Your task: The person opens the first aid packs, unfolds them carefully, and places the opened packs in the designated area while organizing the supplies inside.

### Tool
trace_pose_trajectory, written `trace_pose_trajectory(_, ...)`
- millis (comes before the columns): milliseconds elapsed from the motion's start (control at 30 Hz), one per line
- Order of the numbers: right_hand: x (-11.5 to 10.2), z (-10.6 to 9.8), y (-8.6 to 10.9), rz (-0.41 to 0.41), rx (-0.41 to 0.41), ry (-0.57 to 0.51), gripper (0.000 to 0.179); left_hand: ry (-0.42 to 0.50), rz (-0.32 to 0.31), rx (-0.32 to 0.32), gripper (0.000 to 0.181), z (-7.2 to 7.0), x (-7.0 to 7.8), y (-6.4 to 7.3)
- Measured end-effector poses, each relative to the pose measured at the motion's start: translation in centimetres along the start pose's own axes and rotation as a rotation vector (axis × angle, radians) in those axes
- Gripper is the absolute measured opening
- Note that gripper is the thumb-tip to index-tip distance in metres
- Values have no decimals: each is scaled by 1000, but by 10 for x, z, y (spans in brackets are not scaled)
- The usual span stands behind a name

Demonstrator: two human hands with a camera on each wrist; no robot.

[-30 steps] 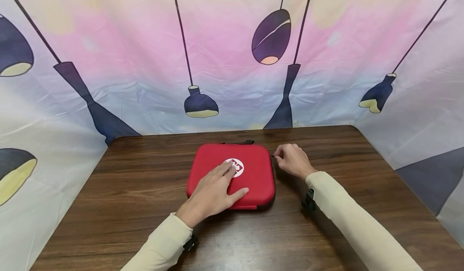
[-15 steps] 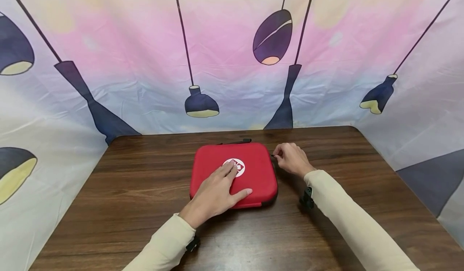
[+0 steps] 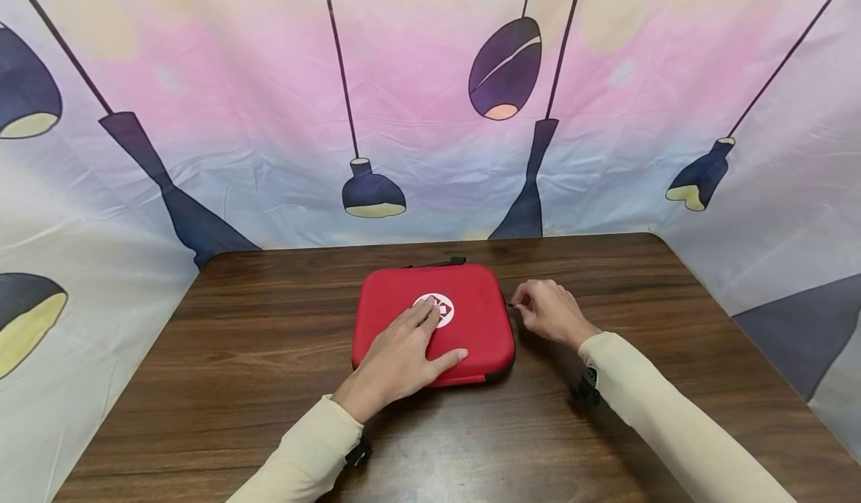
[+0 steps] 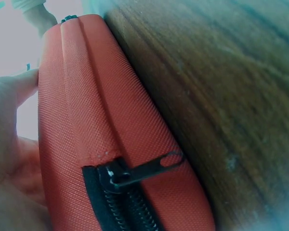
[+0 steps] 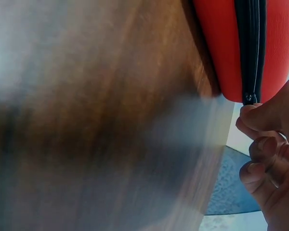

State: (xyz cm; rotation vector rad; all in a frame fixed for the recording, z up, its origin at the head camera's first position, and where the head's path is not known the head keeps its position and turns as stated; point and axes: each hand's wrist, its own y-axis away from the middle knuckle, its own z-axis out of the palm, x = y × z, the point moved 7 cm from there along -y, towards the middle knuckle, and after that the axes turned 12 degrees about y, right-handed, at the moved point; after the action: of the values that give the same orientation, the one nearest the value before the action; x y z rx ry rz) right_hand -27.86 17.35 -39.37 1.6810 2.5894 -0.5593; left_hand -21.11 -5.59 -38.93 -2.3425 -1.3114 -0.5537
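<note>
A red zip-up case [image 3: 474, 327] with a white round emblem lies flat on the table in the head view. My left hand [image 3: 397, 361] rests on its lid, fingers spread and extended. At the case's right side, thumb and forefinger of my right hand [image 3: 548, 312] pinch a zipper pull. In the right wrist view the zipper slider [image 5: 250, 97] shows just above those fingertips, and the black zipper [image 5: 251, 45] beyond it looks fastened. A second zipper pull [image 4: 151, 170] hangs free on the case's side in the left wrist view, beside the end of a red fabric strip.
Brown wooden table [image 3: 255, 353] surrounds the case. A black strap [image 3: 444, 263] sticks out at the case's far edge. Behind the table hangs a cloth [image 3: 430, 122] printed with lamps. A dark device is strapped at each wrist.
The case slid slightly to the right early on. Since then my right hand, still pinching the zipper pull, has come a little nearer along the case's right side. My left hand stays on the lid.
</note>
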Motion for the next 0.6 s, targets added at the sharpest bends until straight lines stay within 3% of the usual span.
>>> trace_pose_trajectory(600,-18,-10,45,-52,30,-12,15,-6,-2,1,85,0,0,-1)
